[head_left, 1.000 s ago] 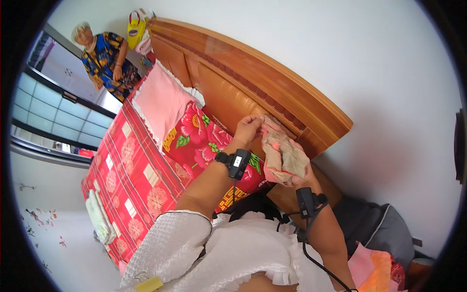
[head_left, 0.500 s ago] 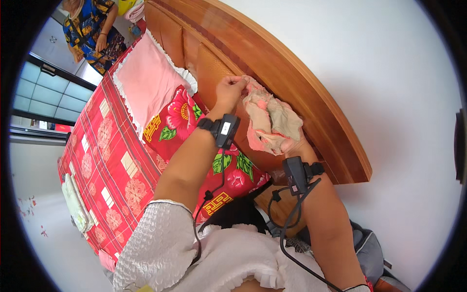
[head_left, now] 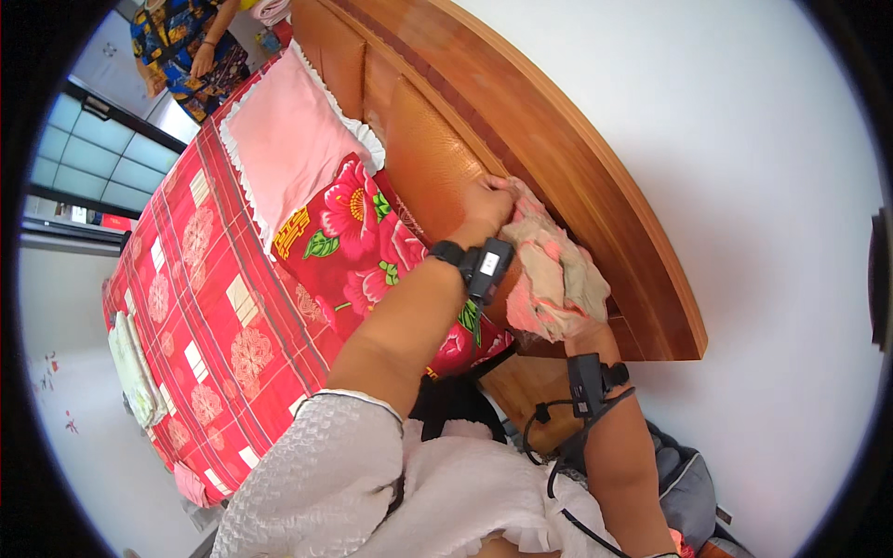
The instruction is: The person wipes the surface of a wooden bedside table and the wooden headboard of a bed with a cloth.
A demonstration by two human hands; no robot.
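A crumpled pink and beige cloth point(head_left: 558, 279) lies bunched against the headboard point(head_left: 433, 139), which has brown padded panels and a wooden top rail. At the cloth's far end, my left hand point(head_left: 491, 200) is closed, pinching its pink edge. My right hand point(head_left: 588, 337) reaches under the near end; the cloth covers its fingers, so their grip does not show. A small black device point(head_left: 488, 270) is strapped to my left wrist, and another black device point(head_left: 586, 383) with a cable to my right.
The bed point(head_left: 200, 298) has a red patterned sheet. On it lie a frilled pink pillow point(head_left: 288, 139), a red floral pillow point(head_left: 358, 246) and folded pale towels point(head_left: 138, 372). A person point(head_left: 186, 56) stands beyond. A grey bag point(head_left: 686, 488) sits at lower right, beside the white wall point(head_left: 763, 279).
Both hands have shifted right and toward me along the headboard. The cloth has moved with them and is more bunched. My left hand keeps hold of its edge.
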